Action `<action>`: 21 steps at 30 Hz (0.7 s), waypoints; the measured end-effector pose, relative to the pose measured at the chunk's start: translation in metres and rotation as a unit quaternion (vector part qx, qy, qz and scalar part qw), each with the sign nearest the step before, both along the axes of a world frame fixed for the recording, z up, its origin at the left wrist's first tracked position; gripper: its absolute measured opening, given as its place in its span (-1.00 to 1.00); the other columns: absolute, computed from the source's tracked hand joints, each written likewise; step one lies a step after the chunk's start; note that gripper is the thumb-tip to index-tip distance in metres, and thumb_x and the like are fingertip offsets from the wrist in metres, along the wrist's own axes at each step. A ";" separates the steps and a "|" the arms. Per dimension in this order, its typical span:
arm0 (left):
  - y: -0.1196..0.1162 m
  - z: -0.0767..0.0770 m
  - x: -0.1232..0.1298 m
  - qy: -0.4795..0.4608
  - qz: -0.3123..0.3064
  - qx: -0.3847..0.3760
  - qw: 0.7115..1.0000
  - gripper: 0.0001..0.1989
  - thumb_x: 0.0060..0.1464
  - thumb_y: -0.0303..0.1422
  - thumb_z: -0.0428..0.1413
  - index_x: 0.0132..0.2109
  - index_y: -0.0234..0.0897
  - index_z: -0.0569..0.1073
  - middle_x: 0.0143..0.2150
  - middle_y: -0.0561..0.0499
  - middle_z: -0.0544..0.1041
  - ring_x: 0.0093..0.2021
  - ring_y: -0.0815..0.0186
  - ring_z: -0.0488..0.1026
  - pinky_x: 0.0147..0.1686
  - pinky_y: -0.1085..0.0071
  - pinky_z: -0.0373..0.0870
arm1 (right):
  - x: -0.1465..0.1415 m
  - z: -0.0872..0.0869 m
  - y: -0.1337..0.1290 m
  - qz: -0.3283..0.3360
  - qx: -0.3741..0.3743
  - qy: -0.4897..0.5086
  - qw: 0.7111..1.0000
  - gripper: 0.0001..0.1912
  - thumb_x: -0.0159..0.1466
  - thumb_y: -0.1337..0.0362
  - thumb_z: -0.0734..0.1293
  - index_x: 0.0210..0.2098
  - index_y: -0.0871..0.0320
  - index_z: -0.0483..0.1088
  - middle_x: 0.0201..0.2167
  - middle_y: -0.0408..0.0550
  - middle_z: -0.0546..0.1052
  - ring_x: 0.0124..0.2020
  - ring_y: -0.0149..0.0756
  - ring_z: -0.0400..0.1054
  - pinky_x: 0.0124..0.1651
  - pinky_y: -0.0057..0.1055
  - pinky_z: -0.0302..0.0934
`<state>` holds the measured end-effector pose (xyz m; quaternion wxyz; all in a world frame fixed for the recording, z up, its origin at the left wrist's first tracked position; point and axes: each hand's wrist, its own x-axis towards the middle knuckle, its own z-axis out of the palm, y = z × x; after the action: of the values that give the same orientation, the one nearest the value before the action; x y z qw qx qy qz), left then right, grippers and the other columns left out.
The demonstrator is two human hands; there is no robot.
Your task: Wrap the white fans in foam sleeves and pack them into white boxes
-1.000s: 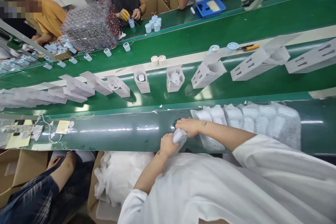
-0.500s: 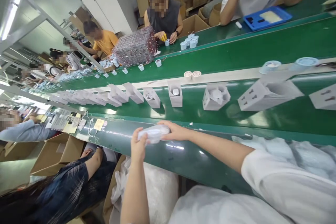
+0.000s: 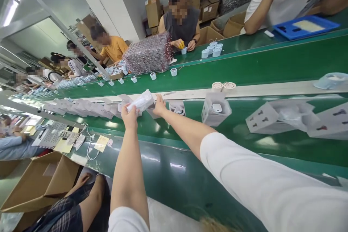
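Observation:
My left hand (image 3: 129,117) grips a slim white plastic-wrapped item (image 3: 140,101) and holds it up over the green conveyor belt (image 3: 239,110). My right hand (image 3: 160,104) is open, a short way to the right of the item's end, and seems not to touch it. Below both hands stand open white cardboard boxes. The nearest is a box (image 3: 176,108) partly hidden behind my right hand. Further right, another white box (image 3: 216,108) holds a small white device. What lies inside the plastic wrap cannot be made out.
Small round pale-blue cups (image 3: 210,50) and a bale of clear packaging (image 3: 148,53) sit on the far belt, with co-workers behind it. A blue tray (image 3: 306,27) lies at upper right. Papers and a cable (image 3: 65,141) lie on the near belt, above a cardboard box (image 3: 40,183).
Both arms have stretched forward over the belt, carrying the wrapped item away from me. My right hand has come off the item, and my view has tilted up.

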<state>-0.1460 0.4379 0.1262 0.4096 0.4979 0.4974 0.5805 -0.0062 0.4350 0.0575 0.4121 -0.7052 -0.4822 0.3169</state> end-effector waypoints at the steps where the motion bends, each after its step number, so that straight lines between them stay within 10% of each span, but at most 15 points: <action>1: 0.005 -0.004 0.003 0.008 0.008 -0.017 1.000 -0.69 -0.16 -0.40 0.17 -0.21 -0.29 0.31 -0.28 0.00 0.39 -0.37 0.38 0.44 -0.35 0.33 0.52 | 0.002 -0.005 0.006 0.003 0.015 -0.003 1.000 -0.05 -0.05 0.52 0.31 0.29 0.12 -0.09 0.32 0.20 0.05 0.35 0.00 -0.07 0.32 0.10 -0.14; 10: 0.020 0.018 -0.005 0.255 -0.013 -0.104 0.961 -0.72 -0.13 -0.44 0.16 -0.17 -0.31 0.42 -0.21 -0.12 0.46 -0.27 0.18 0.49 -0.28 0.18 0.50 | 0.018 -0.020 0.009 0.064 0.075 -0.050 0.994 -0.35 0.20 0.40 0.16 0.28 -0.02 0.11 0.10 0.00 0.40 0.08 -0.11 0.31 0.15 -0.09 0.19; 17: 0.016 0.043 0.047 0.634 -0.104 -0.011 0.766 -0.73 0.04 -0.39 0.08 -0.06 -0.24 0.41 -0.01 -0.24 0.44 0.04 -0.02 0.43 0.02 0.10 0.30 | 0.003 0.002 -0.022 0.073 -0.033 -0.126 0.989 -0.34 0.27 0.32 0.12 0.35 0.00 -0.05 0.00 0.15 0.43 -0.07 0.00 0.42 0.04 -0.01 0.22; 21: 0.016 0.023 0.058 0.648 -0.200 -0.003 0.735 -0.62 0.11 -0.41 0.06 0.10 -0.23 0.28 0.13 -0.23 0.32 0.02 0.07 0.44 0.00 0.19 0.33 | 0.015 0.006 -0.031 0.049 -0.030 -0.088 0.995 -0.30 0.21 0.29 0.21 0.31 0.12 -0.06 0.12 0.18 0.35 0.02 -0.01 0.37 0.07 -0.10 0.22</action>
<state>-0.0879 0.4537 0.1491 0.0967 0.8403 0.5330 0.0202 0.0093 0.4037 0.0633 0.3311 -0.7175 -0.5409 0.2881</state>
